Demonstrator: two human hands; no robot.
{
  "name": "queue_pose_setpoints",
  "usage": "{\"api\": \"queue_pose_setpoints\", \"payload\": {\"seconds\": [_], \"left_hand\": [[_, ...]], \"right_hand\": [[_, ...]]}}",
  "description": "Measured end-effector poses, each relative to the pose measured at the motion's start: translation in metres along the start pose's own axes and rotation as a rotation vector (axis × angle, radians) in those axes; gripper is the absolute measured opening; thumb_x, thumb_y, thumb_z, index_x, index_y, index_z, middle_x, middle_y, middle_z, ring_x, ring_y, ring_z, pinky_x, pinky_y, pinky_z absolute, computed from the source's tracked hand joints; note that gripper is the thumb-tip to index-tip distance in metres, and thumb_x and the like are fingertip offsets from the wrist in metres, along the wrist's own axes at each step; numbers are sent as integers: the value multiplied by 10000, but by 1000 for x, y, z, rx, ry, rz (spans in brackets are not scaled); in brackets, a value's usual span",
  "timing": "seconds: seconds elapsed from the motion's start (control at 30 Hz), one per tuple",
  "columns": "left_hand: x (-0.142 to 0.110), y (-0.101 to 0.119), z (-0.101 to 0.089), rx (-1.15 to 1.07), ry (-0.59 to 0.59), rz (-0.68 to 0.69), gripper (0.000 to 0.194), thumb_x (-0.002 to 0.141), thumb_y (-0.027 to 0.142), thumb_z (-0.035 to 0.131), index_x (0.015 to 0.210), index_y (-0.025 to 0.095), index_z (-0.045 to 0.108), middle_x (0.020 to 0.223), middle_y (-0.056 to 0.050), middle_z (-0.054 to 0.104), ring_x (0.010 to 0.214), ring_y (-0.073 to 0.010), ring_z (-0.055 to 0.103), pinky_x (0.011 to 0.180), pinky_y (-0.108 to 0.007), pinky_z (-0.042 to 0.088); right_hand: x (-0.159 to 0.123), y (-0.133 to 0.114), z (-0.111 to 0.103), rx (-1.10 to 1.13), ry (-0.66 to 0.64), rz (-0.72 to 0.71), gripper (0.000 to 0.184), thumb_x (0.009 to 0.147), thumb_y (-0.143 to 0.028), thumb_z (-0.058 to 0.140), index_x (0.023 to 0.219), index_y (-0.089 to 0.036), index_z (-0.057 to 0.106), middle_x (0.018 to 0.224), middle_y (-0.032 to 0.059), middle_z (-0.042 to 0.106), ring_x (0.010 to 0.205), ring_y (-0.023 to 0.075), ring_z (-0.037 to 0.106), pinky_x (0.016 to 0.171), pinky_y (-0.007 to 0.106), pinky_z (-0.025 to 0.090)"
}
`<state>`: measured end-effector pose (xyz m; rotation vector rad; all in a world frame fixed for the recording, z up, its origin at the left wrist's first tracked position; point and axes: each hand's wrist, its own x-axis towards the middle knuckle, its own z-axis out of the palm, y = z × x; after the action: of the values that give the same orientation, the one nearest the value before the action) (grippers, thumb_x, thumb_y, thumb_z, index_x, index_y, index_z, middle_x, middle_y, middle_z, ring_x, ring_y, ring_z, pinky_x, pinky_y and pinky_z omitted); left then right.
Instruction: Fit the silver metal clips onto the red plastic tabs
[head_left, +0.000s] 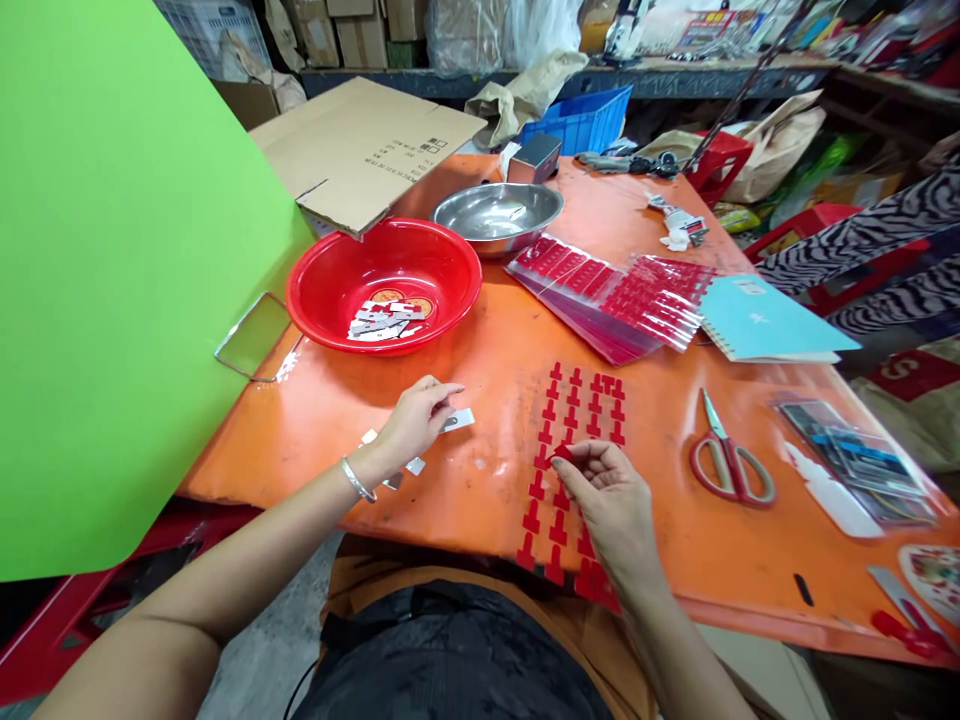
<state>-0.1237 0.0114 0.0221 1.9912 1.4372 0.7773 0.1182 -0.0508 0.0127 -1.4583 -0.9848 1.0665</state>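
Observation:
My right hand (609, 500) pinches a small red piece (562, 453) between thumb and forefinger, just above rows of red T-shaped pieces (577, 430) on the orange table (480, 360). My left hand (414, 422), with a bangle (358, 480) on its wrist, grips a small white strip (457, 421) at the fingertips. Several small white scraps (390, 460) lie around and partly under that hand. A red plastic basin (382, 285) holds a pile of silver-white pieces (379, 320).
A steel bowl (497, 217), stacked red sheets in plastic (607, 300), a blue notebook (769, 320) and red-handled scissors (731, 455) stand on the table. A green board (112, 280) rises on the left, with flattened cardboard (364, 150) at the far edge.

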Motion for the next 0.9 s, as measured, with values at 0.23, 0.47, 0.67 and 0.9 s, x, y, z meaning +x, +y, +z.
{"api": "queue_pose_setpoints", "payload": {"seconds": [0.23, 0.47, 0.67, 0.9], "left_hand": [[-2, -3, 26, -45, -40, -136, 377, 840, 103, 472, 1208, 120, 556, 1004, -94, 573, 847, -155, 593, 792, -289, 469], [9, -3, 34, 131, -253, -50, 472, 678, 120, 657, 1145, 139, 589, 970, -75, 629, 825, -189, 591, 757, -294, 462], [13, 12, 27, -33, -166, -105, 84, 749, 153, 584, 791, 162, 656, 756, -22, 674, 727, -165, 621, 686, -251, 448], [1, 7, 22, -129, -62, -179, 66, 758, 203, 639, 804, 160, 658, 774, -31, 699, 725, -168, 639, 689, -269, 458]], "right_hand": [[-3, 1, -4, 12, 23, 28, 321, 615, -382, 777, 783, -202, 571, 704, -18, 593, 552, 105, 511, 469, 229, 407], [-1, 7, -4, 51, 15, 33, 317, 608, -366, 786, 769, -204, 567, 695, -25, 585, 536, 94, 492, 478, 229, 402], [-3, 7, -3, 59, 11, 51, 323, 611, -368, 785, 774, -198, 564, 690, -23, 590, 533, 94, 491, 476, 228, 404], [-4, 5, -1, 58, 16, 56, 338, 601, -389, 787, 763, -195, 562, 686, -15, 595, 536, 102, 495, 470, 232, 402]]}}
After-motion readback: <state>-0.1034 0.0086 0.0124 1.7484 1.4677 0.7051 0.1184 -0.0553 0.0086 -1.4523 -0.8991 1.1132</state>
